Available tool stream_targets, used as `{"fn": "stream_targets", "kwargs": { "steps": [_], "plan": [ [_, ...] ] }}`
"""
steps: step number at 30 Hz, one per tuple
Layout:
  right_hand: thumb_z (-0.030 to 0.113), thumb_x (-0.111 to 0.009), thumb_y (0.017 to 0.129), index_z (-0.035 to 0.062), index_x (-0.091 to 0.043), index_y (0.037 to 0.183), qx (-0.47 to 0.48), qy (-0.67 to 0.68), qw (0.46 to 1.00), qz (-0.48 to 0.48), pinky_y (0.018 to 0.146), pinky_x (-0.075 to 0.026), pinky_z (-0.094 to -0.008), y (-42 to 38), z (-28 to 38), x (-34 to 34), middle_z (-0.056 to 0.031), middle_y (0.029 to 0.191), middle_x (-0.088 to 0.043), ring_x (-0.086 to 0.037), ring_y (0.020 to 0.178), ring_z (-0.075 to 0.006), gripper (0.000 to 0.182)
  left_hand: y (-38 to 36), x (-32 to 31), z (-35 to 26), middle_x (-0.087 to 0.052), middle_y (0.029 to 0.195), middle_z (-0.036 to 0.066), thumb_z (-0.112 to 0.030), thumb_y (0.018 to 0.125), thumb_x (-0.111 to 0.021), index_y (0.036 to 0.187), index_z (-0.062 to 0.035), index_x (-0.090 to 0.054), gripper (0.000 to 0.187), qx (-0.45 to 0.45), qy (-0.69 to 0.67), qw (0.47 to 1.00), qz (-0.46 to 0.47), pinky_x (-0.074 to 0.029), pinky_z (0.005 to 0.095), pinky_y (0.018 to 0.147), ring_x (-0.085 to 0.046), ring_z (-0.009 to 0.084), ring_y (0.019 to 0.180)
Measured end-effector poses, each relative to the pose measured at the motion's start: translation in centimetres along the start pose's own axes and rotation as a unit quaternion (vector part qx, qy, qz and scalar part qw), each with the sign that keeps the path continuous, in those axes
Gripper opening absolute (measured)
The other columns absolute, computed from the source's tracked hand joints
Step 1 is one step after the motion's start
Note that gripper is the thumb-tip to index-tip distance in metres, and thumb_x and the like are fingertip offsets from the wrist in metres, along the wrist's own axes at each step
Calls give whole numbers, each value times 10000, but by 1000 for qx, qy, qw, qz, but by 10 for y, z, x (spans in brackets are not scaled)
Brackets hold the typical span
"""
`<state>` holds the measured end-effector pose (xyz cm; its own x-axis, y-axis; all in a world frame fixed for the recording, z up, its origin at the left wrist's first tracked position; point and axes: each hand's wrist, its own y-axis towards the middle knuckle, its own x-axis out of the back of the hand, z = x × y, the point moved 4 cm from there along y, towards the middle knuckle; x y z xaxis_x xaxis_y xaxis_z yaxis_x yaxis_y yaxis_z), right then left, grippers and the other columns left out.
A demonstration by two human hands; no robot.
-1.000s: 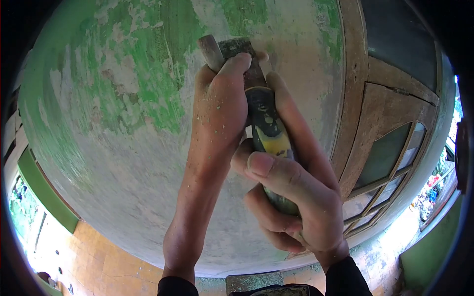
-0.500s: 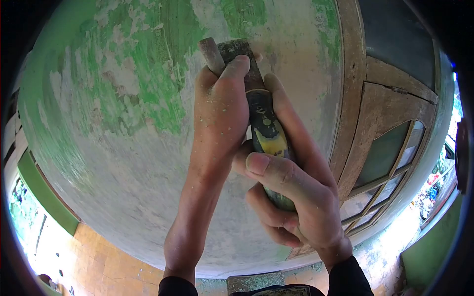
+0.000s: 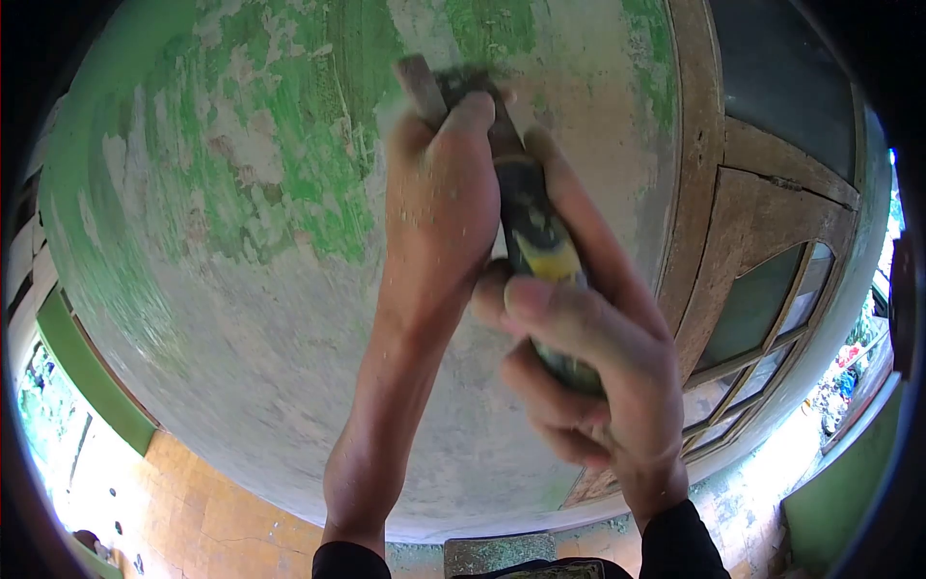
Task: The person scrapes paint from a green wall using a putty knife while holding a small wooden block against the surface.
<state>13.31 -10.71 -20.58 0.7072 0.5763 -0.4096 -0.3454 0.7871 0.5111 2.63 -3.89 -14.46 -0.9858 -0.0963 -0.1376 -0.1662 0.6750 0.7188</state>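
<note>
A scraper (image 3: 522, 193) with a worn black and yellow handle is held up against the wall (image 3: 260, 328). Round its handle, my right hand (image 3: 608, 352) is closed, with the index finger stretched along the side towards the blade. My left hand (image 3: 444, 193) is closed at the blade end, its thumb pressed on top of the blade. A short grey-brown stick-like piece (image 3: 420, 87) juts up beside that thumb; its lower part is hidden in the hand. The blade's tip is blurred near patchy green paint (image 3: 333, 193). Pale flecks dot my left hand and forearm.
At right stands a weathered wooden frame (image 3: 696, 174) with glass panes (image 3: 757, 304). Orange floor tiles (image 3: 212, 497) show at lower left, beside a green ledge (image 3: 96, 376). A grey block-like surface (image 3: 497, 552) lies at the bottom, close to my body.
Both hands and the scraper have shifted slightly right in view, and the blade end is now smeared by motion. The grip of both hands looks the same.
</note>
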Motion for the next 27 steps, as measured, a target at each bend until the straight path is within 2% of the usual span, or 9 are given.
{"fn": "stream_targets", "kwargs": {
  "steps": [7,10,14,16,22,25,27],
  "plan": [
    [137,-555,881,155,-185,1613,-20,3,1000,-6,249,-232,-197,0,3,-4,-71,829,-502,-274,348,-13,820,-7,-1,2,-584,733,7,-212,963,-515,852,3,-633,270,42,-49,998,-22,-417,308,638,-511,107,699],
    [138,-552,881,155,-186,1613,-9,-12,1000,-1,253,-228,-193,0,0,0,-65,823,-495,-276,351,-12,819,-5,1,4,-586,737,8,-208,962,-517,846,2,-629,265,-9,-39,999,-35,-420,312,636,-510,105,698],
    [135,-549,882,158,-188,1613,1,-10,1000,13,254,-231,-190,7,4,-3,-63,825,-494,-279,356,-13,816,-1,4,4,-596,758,14,-206,961,-513,864,3,-636,262,-2,-13,1000,-16,-420,313,644,-512,103,714],
    [133,-544,885,160,-198,1611,-26,-3,1000,5,251,-237,-190,-1,-3,-2,-63,831,-494,-280,363,-11,804,-4,4,3,-599,764,17,-207,961,-512,873,5,-639,262,-3,-14,1000,-17,-420,315,644,-512,105,716],
    [125,-539,882,164,-158,1617,-30,15,999,-5,247,-251,-193,1,-1,-8,-69,837,-497,-283,362,-11,829,-7,6,3,-597,763,33,-215,960,-519,909,13,-654,270,48,-34,998,-13,-423,312,650,-513,119,711],
    [119,-529,885,170,-141,1619,-23,-1,1000,4,245,-254,-194,2,-3,-4,-67,837,-496,-287,361,-11,832,-6,5,1,-601,766,41,-224,958,-524,917,15,-657,277,4,-28,998,-48,-424,309,656,-514,125,707],
    [116,-527,886,168,-144,1619,-25,1,1000,-2,243,-252,-192,1,0,-10,-68,842,-494,-288,360,-10,829,-3,7,-2,-608,772,43,-229,949,-527,898,17,-654,282,55,-13,998,-26,-424,315,656,-522,127,714]
  ]
}}
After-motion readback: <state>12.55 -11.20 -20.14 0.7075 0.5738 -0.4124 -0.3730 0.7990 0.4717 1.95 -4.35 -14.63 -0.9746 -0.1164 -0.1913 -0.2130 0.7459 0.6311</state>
